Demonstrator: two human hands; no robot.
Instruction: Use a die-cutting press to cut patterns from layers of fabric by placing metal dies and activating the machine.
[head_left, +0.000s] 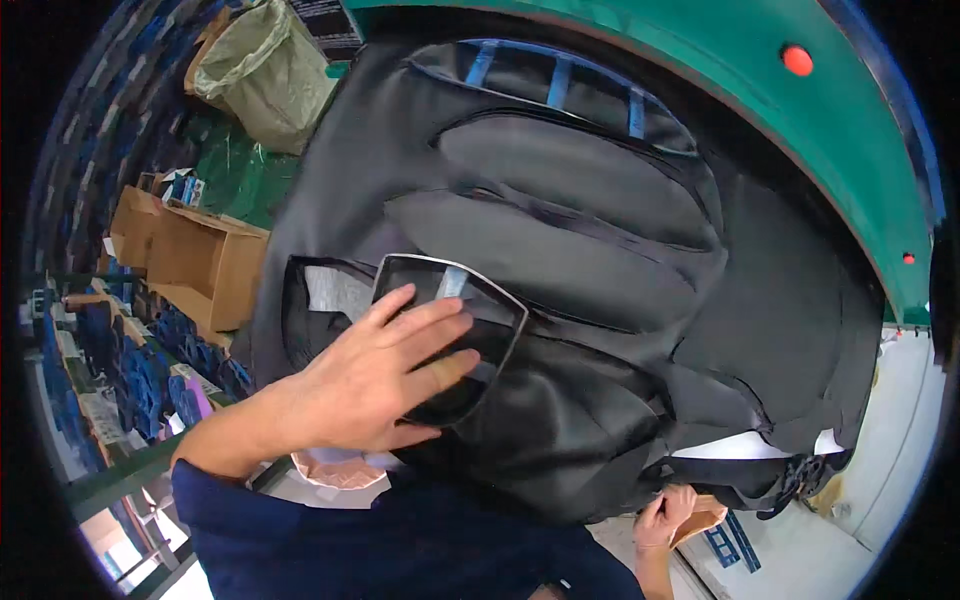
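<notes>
My left hand [385, 370] lies palm down with its fingers spread over a metal-edged cutting die [515, 345], which has a blue-grey crossbar. The die rests on a large black leather-like sheet [590, 390]. Long rounded pieces are outlined in that sheet, some edges lifted apart. At the sheet's near right edge my right hand [668, 512] is closed, its fingers curled; what they grip, if anything, I cannot make out. A larger curved cutting die [560, 82] with blue crossbars lies at the far end of the sheet.
A green machine beam [640, 35] with a red button [797, 60] arches over the far right side. To the left stand an open cardboard box [200, 250] and a lined bin [265, 85]. Blue dies [140, 370] fill a rack at the left.
</notes>
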